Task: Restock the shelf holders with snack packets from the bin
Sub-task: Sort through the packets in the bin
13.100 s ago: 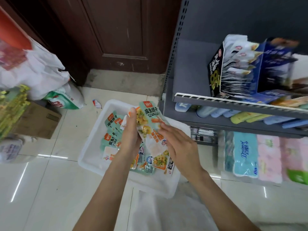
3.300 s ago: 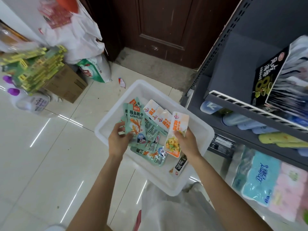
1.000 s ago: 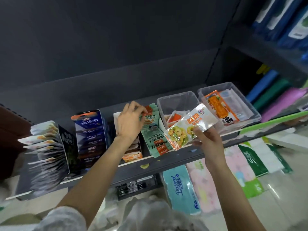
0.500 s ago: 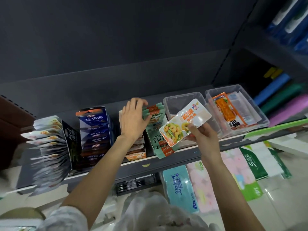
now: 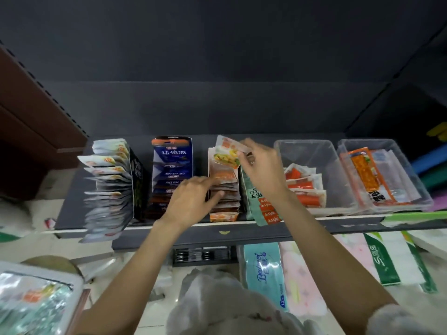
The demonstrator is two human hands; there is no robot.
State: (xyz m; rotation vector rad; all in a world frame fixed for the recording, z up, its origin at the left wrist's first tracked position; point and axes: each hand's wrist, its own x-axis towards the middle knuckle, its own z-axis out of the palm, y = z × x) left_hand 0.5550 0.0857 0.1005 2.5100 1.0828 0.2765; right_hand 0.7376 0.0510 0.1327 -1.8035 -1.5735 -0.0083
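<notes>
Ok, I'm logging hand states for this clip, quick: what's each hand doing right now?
Left hand: open, fingers pressing on the orange cardboard holder's stacked packets.
Right hand: pinching a white-and-orange snack packet over that holder.

a brown wooden panel [image 5: 36,112] stands at the far left, beside the dark grey back wall [image 5: 217,56]. below the shelf lie a teal plastic-wrapped tissue pack [image 5: 263,269], a pale pink wrapped pack [image 5: 300,281] just beside it and white packs with green stripes [image 5: 387,257] further right. blue, green and purple rolls [image 5: 433,170] sit at the right edge.
</notes>
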